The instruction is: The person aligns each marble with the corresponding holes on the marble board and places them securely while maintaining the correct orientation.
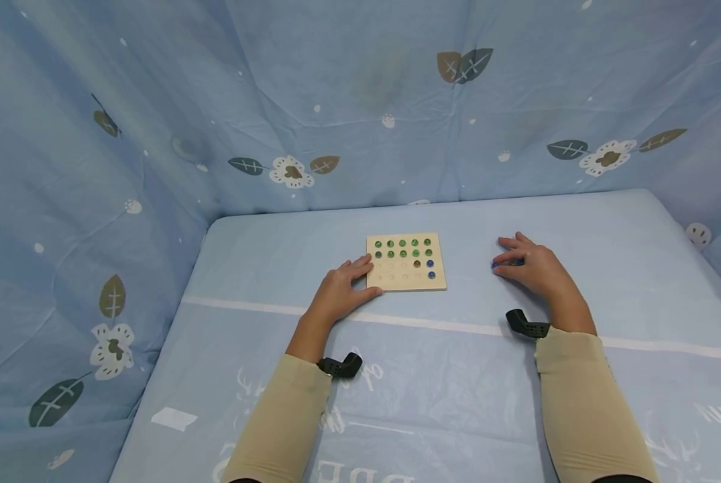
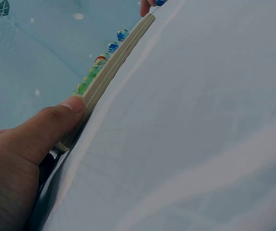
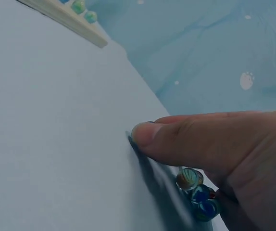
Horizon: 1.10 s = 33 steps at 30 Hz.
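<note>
A pale wooden board (image 1: 396,282) with rows of round hollows lies flat. Green marbles (image 1: 403,253) fill its two far rows; an amber marble (image 1: 417,263) and two blue marbles (image 1: 430,270) sit toward its near right. My left hand (image 1: 340,290) rests at the board's left side, fingers on the edge and thumb (image 2: 74,103) against the near left corner. To the right of the board, my right hand (image 1: 538,268) pinches a blue marble (image 1: 494,265) between thumb and fingertips, mostly hidden in the right wrist view. Several loose marbles (image 3: 200,195) lie under that palm.
Light blue cloth (image 1: 275,255) covers the table, crossed by a white stripe (image 1: 445,325). Patterned fabric (image 1: 360,100) hangs along the back and sides. A white patch (image 1: 174,418) lies at the near left. Each wrist carries a black camera mount (image 1: 526,325).
</note>
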### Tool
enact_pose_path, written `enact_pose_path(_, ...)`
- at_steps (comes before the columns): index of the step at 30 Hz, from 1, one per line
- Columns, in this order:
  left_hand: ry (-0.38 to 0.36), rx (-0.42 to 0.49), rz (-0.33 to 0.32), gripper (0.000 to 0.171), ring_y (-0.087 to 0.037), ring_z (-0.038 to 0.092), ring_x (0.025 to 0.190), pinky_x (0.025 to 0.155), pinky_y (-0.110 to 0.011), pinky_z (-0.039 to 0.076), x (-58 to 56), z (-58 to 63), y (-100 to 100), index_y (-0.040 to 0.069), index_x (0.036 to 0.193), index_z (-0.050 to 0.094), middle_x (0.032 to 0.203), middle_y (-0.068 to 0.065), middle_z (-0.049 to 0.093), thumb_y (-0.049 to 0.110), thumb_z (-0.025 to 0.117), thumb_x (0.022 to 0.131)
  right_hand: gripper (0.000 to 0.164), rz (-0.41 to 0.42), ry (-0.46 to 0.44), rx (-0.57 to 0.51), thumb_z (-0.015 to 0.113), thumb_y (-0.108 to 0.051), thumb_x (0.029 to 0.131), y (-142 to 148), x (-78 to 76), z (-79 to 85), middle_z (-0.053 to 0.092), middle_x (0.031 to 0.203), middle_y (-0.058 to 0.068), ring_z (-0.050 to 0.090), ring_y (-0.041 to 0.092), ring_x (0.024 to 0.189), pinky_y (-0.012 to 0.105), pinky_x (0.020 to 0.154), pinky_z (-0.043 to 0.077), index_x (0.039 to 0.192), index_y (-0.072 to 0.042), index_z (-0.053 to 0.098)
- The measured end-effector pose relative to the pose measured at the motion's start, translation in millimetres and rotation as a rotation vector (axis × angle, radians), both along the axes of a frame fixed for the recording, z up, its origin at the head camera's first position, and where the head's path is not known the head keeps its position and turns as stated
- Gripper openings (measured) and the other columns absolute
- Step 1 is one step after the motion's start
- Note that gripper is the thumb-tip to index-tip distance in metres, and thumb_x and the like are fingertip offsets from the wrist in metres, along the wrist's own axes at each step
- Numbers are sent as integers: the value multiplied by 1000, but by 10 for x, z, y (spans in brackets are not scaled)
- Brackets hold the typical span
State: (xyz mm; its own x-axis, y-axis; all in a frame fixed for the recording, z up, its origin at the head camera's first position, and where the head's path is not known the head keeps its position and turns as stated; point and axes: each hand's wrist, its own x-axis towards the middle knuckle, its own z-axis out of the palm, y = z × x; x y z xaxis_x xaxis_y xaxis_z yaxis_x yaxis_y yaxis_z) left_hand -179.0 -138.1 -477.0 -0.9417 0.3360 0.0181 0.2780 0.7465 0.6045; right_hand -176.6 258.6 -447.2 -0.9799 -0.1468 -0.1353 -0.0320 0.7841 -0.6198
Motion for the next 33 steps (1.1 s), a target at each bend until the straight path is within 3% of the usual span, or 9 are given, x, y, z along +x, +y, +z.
enact_pose_path(10,3,9,0,70,-36,37,143,115,-52,34,0,8,-3,18,141,56,152,9,44,50,76,82,34,15,-14,63,72,-24,90,-76,-25,27,34,157,18,8,37,152,66,116,15,114,0,73)
enact_pose_path(22,-19,-1,4,71,-34,35,144,115,-51,34,-11,0,-11,20,141,56,153,11,42,52,76,82,30,-32,112,33,71,-20,90,-437,-47,121,42,154,16,17,34,151,65,115,21,111,2,73)
enact_pose_path(27,-21,2,3,70,-34,35,144,115,-51,34,-7,2,-8,19,141,56,153,10,42,51,76,82,31,-44,149,31,70,-23,91,-652,-45,135,44,153,13,19,31,151,73,111,18,112,-1,73)
enact_pose_path(33,-16,10,6,69,-34,37,144,116,-50,33,-3,1,1,19,140,57,152,10,43,50,76,82,29,5,221,5,71,-23,90,-930,-43,130,49,149,12,23,29,150,60,116,25,109,0,74)
